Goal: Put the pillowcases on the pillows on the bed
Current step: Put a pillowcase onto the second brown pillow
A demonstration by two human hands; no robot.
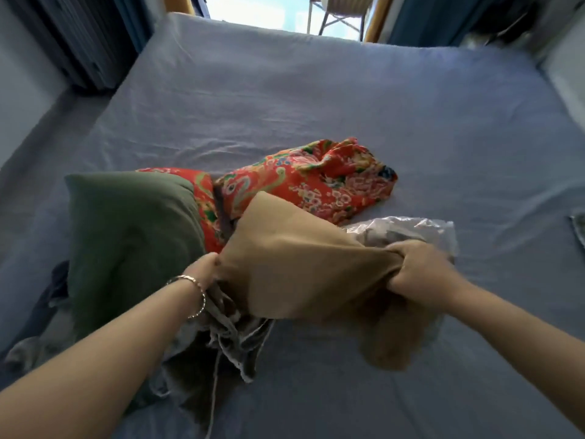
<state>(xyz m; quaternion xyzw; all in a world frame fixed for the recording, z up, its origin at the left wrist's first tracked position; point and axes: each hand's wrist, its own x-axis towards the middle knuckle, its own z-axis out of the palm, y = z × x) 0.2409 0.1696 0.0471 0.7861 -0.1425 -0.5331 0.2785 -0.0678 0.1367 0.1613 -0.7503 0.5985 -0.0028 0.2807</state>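
A tan pillowcase [297,264] is stretched between both hands above the bed [285,106]. My left hand [204,269] grips its left edge and my right hand [418,264] clutches its bunched right end, with loose tan fabric hanging below. A dark green pillow [129,236] lies to the left, beside my left hand. A red floral pillow or cover [313,179] lies crumpled behind the tan cloth. Grey-brown cloth [228,343] with frayed edges hangs under my left wrist.
A clear plastic bag [408,229] lies behind my right hand. The bed wears a blue-grey sheet. Dark curtains [95,42] hang at the far left, and a chair [342,11] stands beyond the bed's far edge. Dark clothing [53,293] lies at the near left.
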